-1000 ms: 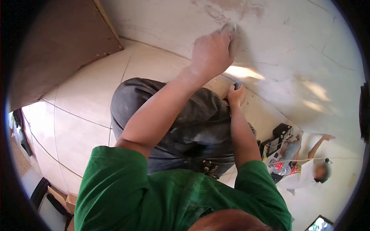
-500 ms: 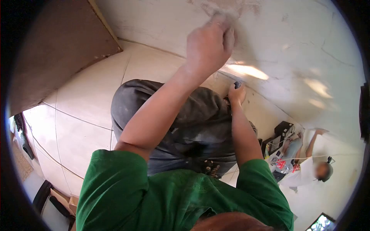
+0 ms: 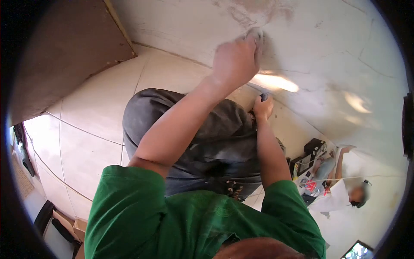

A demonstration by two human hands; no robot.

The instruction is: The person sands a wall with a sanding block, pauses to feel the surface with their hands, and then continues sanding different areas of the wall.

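Note:
My left hand [image 3: 237,60] is closed, its fingertips pressed against the pale, scuffed wall [image 3: 310,47]. Whatever is between those blurred, dusty fingers is too unclear to name. Lower and to the right, near the foot of the wall, my right hand [image 3: 263,108] is wrapped round a small dark object [image 3: 264,97]. Between my two forearms are my bent legs in dark grey trousers [image 3: 220,125]. Reddish-brown worn patches [image 3: 276,11] mark the wall just above my left hand.
A brown panel [image 3: 64,52] stands at the upper left over the tiled floor [image 3: 90,116]. At the right, another person [image 3: 338,194] in a white top is near the wall, beside a black box [image 3: 315,146] and assorted items. A cable [image 3: 58,177] crosses the left floor.
My left hand has moved a little down the wall, away from the worn patches. My right hand keeps its hold, nearly in place. The other person's arm and head have shifted slightly.

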